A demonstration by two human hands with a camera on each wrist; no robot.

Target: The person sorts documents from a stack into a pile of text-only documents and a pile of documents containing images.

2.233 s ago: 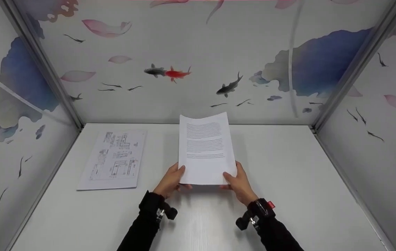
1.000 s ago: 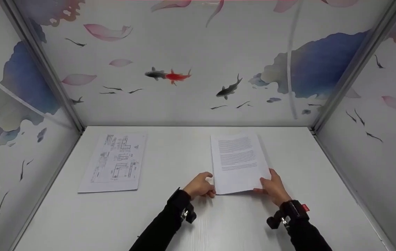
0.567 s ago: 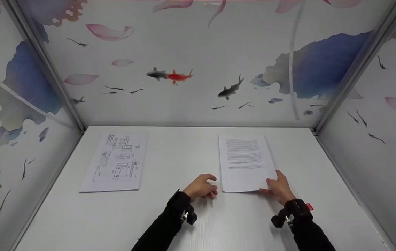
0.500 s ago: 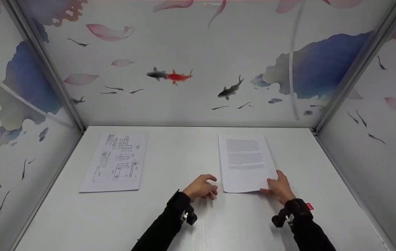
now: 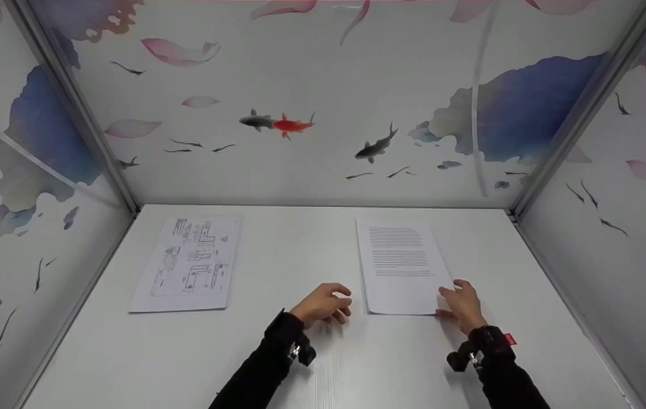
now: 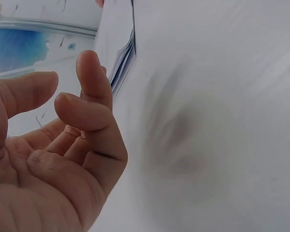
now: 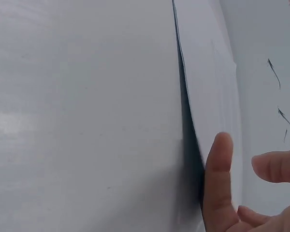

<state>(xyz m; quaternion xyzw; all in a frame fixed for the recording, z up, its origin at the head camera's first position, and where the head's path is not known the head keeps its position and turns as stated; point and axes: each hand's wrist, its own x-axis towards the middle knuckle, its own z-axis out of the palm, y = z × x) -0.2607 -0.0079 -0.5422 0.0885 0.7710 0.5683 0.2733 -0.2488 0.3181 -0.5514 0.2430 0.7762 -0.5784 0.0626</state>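
A stack of printed paper, its top sheet covered in lines of text, lies on the right part of the white table. At its near right corner is my right hand, thumb and fingers spread apart. In the right wrist view a finger stands right at the edge of the paper. My left hand hovers left of the stack with loosely bent fingers and nothing in them. The left wrist view shows slightly fanned sheet edges beyond those fingertips.
A second stack of paper with a technical drawing on top lies at the left of the table. Walls printed with fish and petals enclose the table at the back and both sides.
The text stack went from being held up in both hands at the middle to lying further right. The left hand let go first; just now the right fingers have come off the corner.
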